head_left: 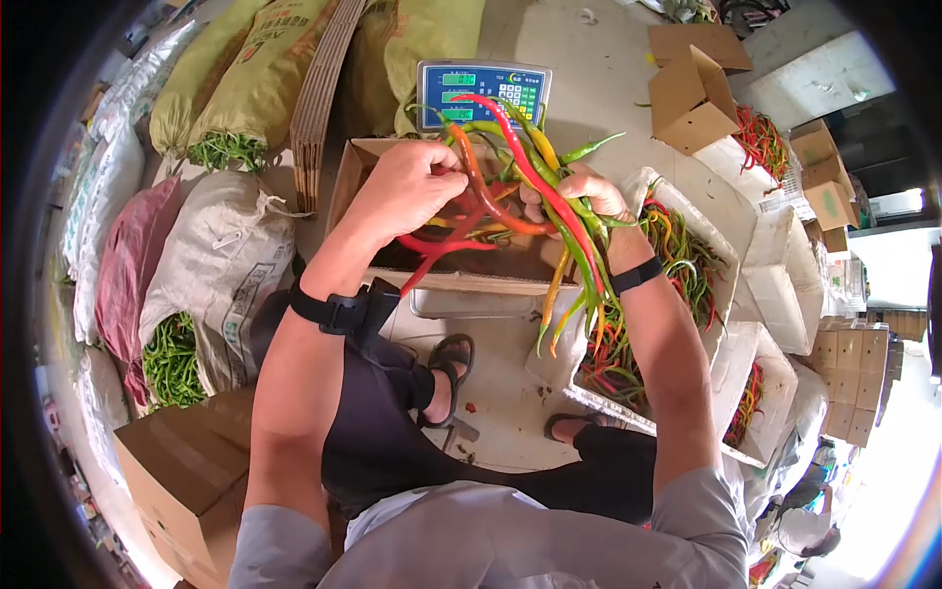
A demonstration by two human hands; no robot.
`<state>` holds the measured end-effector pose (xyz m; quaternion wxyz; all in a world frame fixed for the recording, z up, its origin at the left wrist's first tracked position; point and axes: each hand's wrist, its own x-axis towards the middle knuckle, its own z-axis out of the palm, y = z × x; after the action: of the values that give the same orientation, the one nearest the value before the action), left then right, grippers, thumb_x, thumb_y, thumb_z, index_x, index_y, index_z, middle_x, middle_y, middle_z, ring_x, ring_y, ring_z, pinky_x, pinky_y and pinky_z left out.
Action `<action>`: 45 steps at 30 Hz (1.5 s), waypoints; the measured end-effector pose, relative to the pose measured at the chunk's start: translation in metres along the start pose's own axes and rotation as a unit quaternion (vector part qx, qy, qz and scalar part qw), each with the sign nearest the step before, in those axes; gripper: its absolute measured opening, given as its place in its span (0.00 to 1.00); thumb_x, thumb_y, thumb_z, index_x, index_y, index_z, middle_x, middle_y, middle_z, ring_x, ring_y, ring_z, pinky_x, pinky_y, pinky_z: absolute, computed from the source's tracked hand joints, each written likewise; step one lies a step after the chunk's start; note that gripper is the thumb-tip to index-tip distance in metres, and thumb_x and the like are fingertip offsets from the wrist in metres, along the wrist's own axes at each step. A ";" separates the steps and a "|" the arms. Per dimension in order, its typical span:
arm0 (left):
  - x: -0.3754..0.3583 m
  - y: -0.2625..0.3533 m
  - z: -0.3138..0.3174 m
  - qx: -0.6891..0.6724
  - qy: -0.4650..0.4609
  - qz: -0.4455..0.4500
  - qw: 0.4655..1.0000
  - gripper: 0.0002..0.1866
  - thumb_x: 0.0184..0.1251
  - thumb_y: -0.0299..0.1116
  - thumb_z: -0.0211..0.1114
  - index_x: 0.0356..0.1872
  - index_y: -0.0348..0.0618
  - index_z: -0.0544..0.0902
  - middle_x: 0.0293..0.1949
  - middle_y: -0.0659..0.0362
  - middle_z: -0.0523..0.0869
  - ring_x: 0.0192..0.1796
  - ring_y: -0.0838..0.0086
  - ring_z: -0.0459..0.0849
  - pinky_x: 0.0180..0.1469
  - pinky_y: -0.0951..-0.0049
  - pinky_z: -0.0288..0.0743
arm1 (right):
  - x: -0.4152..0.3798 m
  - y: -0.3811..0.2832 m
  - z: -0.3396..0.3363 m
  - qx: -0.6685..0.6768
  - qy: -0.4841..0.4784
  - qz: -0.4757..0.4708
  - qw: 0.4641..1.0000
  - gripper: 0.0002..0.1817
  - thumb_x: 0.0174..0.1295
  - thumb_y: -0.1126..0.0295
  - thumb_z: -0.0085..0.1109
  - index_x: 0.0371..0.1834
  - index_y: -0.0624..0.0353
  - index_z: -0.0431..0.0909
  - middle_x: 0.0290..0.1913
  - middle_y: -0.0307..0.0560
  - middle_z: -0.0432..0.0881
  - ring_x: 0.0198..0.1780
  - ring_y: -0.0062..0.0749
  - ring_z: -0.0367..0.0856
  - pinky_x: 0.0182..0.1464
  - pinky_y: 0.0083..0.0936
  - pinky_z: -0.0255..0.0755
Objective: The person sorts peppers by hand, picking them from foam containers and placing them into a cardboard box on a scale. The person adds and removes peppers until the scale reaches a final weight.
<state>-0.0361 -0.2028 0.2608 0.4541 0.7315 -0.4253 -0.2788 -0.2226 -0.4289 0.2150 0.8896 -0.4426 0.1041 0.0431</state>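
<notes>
as the right hand (596, 194) grips mixed chilies (556, 191), scale display (484, 95) beyond

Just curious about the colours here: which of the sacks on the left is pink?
The pink sack is just left of the open whitish sack with green peppers showing. Its colour sets it apart: the others look whitish or yellowish.

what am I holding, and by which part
Your right hand grips a bunch of chilies around its middle; for your left hand, I can't tell.
</notes>
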 end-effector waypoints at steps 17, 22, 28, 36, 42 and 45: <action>-0.049 0.038 -0.098 0.044 0.008 -0.032 0.998 0.08 0.72 0.31 0.66 0.45 0.39 0.87 0.28 0.67 0.81 0.25 0.86 0.72 0.26 0.82 0.63 | 0.005 0.002 -0.017 -0.078 0.016 0.027 0.996 0.24 0.56 0.64 0.66 0.48 0.77 0.85 0.42 0.64 0.89 0.44 0.42 0.88 0.55 0.29 0.80; -0.042 0.036 -0.101 0.184 0.110 0.020 0.977 0.10 0.70 0.35 0.66 0.42 0.38 0.88 0.30 0.61 0.87 0.27 0.80 0.78 0.31 0.75 0.71 | 0.004 0.006 -0.016 -0.067 0.057 0.006 0.996 0.25 0.57 0.63 0.67 0.48 0.78 0.85 0.40 0.64 0.90 0.43 0.41 0.88 0.53 0.29 0.81; -0.056 0.065 -0.091 0.166 0.243 0.058 0.954 0.10 0.69 0.34 0.67 0.43 0.39 0.89 0.30 0.64 0.87 0.30 0.83 0.77 0.32 0.77 0.69 | 0.005 0.008 -0.024 -0.079 0.035 0.003 0.996 0.22 0.57 0.64 0.67 0.45 0.77 0.86 0.40 0.62 0.90 0.41 0.37 0.88 0.49 0.27 0.82; -0.071 0.089 -0.028 -0.042 -0.219 0.199 0.954 0.06 0.66 0.27 0.70 0.40 0.38 0.87 0.32 0.61 0.85 0.29 0.78 0.78 0.32 0.76 0.68 | -0.002 0.001 -0.009 -0.088 0.064 0.011 0.994 0.18 0.58 0.65 0.69 0.45 0.69 0.88 0.40 0.51 0.90 0.37 0.32 0.88 0.44 0.27 0.83; -0.074 0.048 0.092 0.007 -0.374 0.275 0.885 0.13 0.74 0.38 0.64 0.35 0.38 0.85 0.36 0.51 0.88 0.38 0.60 0.88 0.42 0.62 0.78 | -0.001 0.005 -0.019 -0.078 0.061 0.015 0.995 0.21 0.59 0.63 0.68 0.48 0.70 0.86 0.41 0.54 0.90 0.37 0.33 0.88 0.45 0.27 0.83; -0.072 0.046 0.095 0.012 -0.287 0.224 0.931 0.19 0.79 0.42 0.59 0.32 0.36 0.83 0.30 0.52 0.86 0.34 0.62 0.87 0.37 0.61 0.77 | 0.000 0.005 -0.021 -0.062 0.021 0.015 0.998 0.21 0.58 0.63 0.68 0.48 0.70 0.86 0.41 0.53 0.90 0.37 0.33 0.88 0.45 0.27 0.83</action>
<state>-0.1636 -0.1908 0.2629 0.3545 0.5114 -0.6939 -0.3624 -0.2262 -0.4426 0.1990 0.8575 -0.4958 0.1267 0.0533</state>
